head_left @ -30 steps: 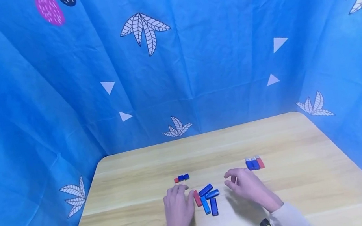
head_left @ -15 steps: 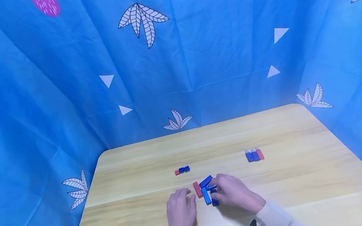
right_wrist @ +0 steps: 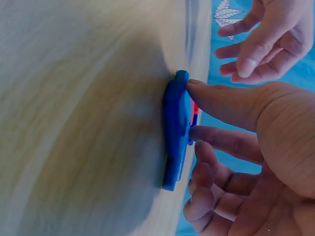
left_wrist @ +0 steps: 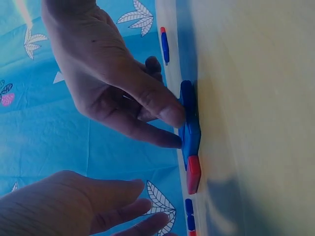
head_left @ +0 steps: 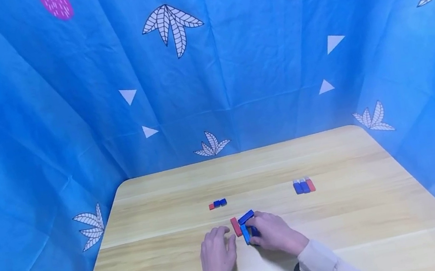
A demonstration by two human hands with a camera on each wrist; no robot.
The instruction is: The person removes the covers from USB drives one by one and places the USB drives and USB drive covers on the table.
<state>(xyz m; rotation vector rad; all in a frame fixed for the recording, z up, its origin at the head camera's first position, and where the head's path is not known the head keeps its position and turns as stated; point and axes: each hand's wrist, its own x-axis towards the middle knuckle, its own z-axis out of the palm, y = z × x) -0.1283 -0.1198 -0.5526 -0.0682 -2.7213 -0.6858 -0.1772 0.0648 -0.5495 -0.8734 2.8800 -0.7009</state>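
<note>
My right hand is over a loose group of small sticks that look like capped USB drives. Thumb and index finger are spread apart, their tips at a dark blue stick; no firm pinch shows. A light blue stick, a dark blue slanted stick and a red stick lie beside those fingers. One more blue stick is hidden under the hand. My left hand stays left of the red stick, its fingers loosely bent and holding nothing.
Farther back on the wooden table, a row of small red and blue pieces sits left. To the right lie two blue sticks and a red stick with pale ends. A blue patterned curtain encloses the table.
My right hand has come in from the right and moved over the sticks, covering some of them. The left hand barely moves. The head view has tilted slightly downward.
</note>
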